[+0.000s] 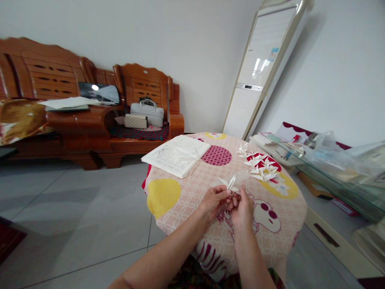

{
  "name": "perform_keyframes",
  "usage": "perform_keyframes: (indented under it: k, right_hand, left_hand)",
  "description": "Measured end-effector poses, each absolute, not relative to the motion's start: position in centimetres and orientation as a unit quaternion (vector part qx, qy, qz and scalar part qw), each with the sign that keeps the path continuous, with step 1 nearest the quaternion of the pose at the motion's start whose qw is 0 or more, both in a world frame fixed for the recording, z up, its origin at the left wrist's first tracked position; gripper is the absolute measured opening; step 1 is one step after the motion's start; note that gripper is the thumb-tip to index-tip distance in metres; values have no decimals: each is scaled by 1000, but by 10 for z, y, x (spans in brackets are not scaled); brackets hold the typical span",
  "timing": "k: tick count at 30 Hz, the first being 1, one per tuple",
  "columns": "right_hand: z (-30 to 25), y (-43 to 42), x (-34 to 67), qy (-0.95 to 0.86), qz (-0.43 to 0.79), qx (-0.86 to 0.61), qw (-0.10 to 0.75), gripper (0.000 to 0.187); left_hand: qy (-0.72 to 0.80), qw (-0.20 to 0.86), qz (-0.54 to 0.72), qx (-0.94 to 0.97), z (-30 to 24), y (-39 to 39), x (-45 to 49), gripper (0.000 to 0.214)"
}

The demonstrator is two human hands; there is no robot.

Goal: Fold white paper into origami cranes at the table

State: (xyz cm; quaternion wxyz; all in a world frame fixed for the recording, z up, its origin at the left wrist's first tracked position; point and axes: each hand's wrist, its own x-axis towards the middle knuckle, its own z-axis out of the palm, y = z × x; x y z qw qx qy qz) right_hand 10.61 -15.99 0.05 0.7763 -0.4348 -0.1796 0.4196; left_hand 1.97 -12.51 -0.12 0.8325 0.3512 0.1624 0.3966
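Between my two hands, just above the table, is a white folded paper crane (231,183) with its points sticking up past my fingers. My left hand (214,199) pinches it between thumb and fingertips from the left. On the other side my right hand (242,205) has its fingers closed at the crane's right end. Parts of the crane are covered by my fingers. Several finished-looking white paper cranes (262,167) lie in a cluster beyond my right hand. To the left rests a stack of printed paper (171,158), with a loose folded piece (188,152) on top.
The round table wears a patterned cloth (192,192). At right stands a glass-shelved unit (333,172) with plastic bags and papers, close to the table's edge. A tall white air conditioner (255,68) fills the corner. Behind left, a wooden sofa (144,84) holds bags.
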Motion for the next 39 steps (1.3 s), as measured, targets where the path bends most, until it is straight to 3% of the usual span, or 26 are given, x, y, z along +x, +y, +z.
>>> perform_keyframes:
  k: [9, 20, 23, 26, 29, 31, 35, 39]
  right_hand:
    - [-3, -159, 103, -290, 326, -438, 786, 29]
    - [-4, -157, 105, -251, 338, -433, 797, 35]
    - [-6, -157, 107, -232, 319, -464, 793, 36]
    - [-9, -157, 108, -204, 297, -510, 781, 34]
    - [-12, -156, 108, -203, 287, -544, 762, 33]
    - [-15, -155, 107, -221, 286, -551, 752, 33]
    - [-19, -155, 108, -268, 292, -573, 717, 35]
    - [-20, -156, 113, -355, 178, -648, 650, 30]
  left_hand:
    - [162, 826, 426, 330, -6, -122, 19, 27]
    - [193, 770, 438, 421, -7, -125, 19, 28]
    - [277, 676, 486, 480, -10, -122, 18, 50]
    - [355, 473, 546, 594, -9, -120, 13, 69]
    - [347, 254, 523, 735, -4, -120, 6, 70]
    - [337, 166, 466, 801, 1, -118, 4, 58]
    - [398, 128, 317, 851, 5, -114, 4, 23]
    - [455, 110, 229, 854, 5, -112, 5, 27]
